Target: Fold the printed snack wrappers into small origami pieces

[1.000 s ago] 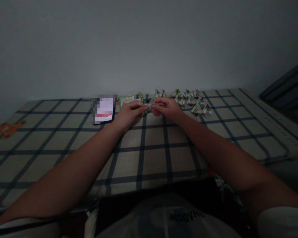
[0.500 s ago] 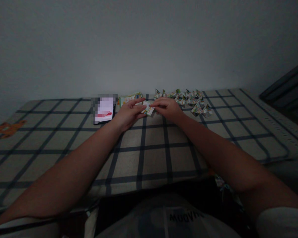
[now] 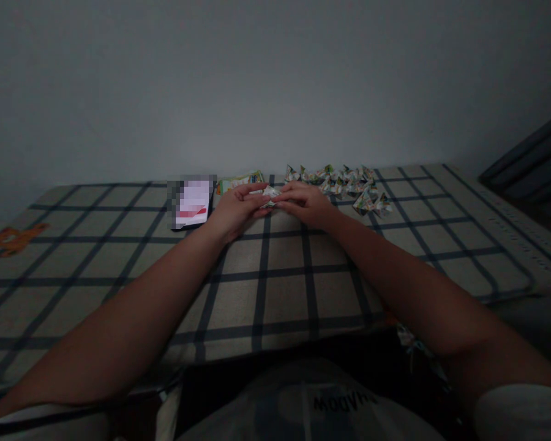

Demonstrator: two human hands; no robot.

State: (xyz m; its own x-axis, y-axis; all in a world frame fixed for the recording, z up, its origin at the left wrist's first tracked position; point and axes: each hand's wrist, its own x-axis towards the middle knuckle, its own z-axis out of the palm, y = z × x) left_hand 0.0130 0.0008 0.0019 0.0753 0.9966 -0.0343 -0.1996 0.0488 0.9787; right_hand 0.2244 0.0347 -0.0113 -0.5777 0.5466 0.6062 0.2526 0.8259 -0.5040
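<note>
Between my two hands is a small piece of folded printed paper (image 3: 270, 193), mostly white on the side that shows. My left hand (image 3: 239, 210) pinches its left side between thumb and fingers. From the right, the fingertips of my right hand (image 3: 307, 203) close on the paper's other side. Part of the paper is hidden by the fingers. Just behind my left hand lies a stack of printed paper sheets (image 3: 241, 182), green and yellow at the edges. Several folded paper pieces (image 3: 349, 179) with pointed corners sit in a group beyond and right of my right hand.
A phone (image 3: 193, 205) with a lit screen, partly blurred, lies left of my left hand. The checked tablecloth (image 3: 284, 294) covers the table up to the wall. An orange figure (image 3: 16, 237) is at the far left. A dark slatted object (image 3: 532, 153) stands at the right.
The paper between my hands has been bent over; its flat printed face showed before, and now a smaller, whiter shape shows. My right hand's fingers have shifted slightly left.
</note>
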